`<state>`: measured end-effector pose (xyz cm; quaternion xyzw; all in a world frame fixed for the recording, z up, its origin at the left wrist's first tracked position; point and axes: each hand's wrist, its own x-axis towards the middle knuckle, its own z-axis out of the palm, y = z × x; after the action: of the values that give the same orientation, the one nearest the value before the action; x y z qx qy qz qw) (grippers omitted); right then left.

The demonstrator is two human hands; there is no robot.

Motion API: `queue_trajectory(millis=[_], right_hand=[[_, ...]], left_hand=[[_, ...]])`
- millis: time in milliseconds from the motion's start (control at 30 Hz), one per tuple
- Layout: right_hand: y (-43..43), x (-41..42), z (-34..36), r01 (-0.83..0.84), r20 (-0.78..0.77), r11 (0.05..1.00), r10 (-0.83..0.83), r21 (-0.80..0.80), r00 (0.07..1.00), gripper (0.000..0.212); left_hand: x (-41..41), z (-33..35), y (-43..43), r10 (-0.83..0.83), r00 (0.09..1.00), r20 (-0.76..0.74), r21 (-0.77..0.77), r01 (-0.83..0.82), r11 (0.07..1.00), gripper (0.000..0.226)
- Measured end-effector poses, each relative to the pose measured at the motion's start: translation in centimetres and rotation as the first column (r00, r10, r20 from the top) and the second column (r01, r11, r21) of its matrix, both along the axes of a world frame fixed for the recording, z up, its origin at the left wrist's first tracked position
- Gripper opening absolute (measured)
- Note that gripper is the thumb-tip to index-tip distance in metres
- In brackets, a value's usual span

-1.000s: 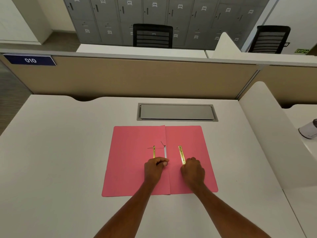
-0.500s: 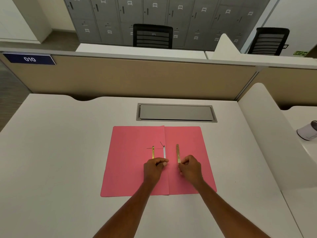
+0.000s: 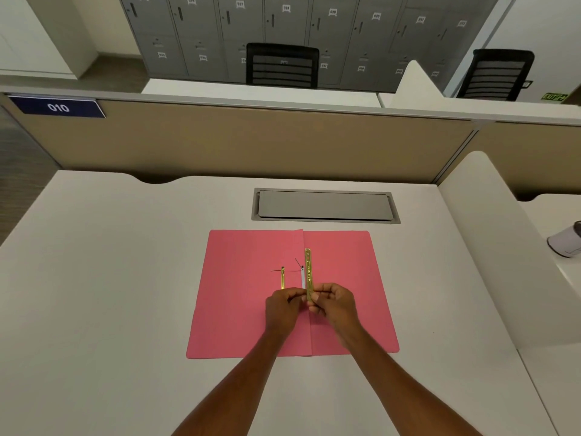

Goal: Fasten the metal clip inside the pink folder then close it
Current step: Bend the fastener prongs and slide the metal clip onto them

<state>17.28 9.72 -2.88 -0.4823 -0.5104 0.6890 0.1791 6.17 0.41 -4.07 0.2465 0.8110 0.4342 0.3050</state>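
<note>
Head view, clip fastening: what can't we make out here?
- Near end of the gold clip bar: hidden by the fingers of the right hand and left hand.
- Embossed lettering on the bar: too small to read.
- Thin prongs on the pink folder: lower ends hidden by the left hand.
- White container: cut off by the right edge.
</note>
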Motion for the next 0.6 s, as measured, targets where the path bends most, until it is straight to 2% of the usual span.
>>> queue_trajectory(millis=[600], right_hand=[[-1.1,-0.5,-1.0,0.039,0.086,0.998,-0.043,0.044,0.995,0.014]], left_hand=[[-0.2,-0.3,0.0,-0.043,0.998,-0.045,-0.040,0.041,0.998,0.026]])
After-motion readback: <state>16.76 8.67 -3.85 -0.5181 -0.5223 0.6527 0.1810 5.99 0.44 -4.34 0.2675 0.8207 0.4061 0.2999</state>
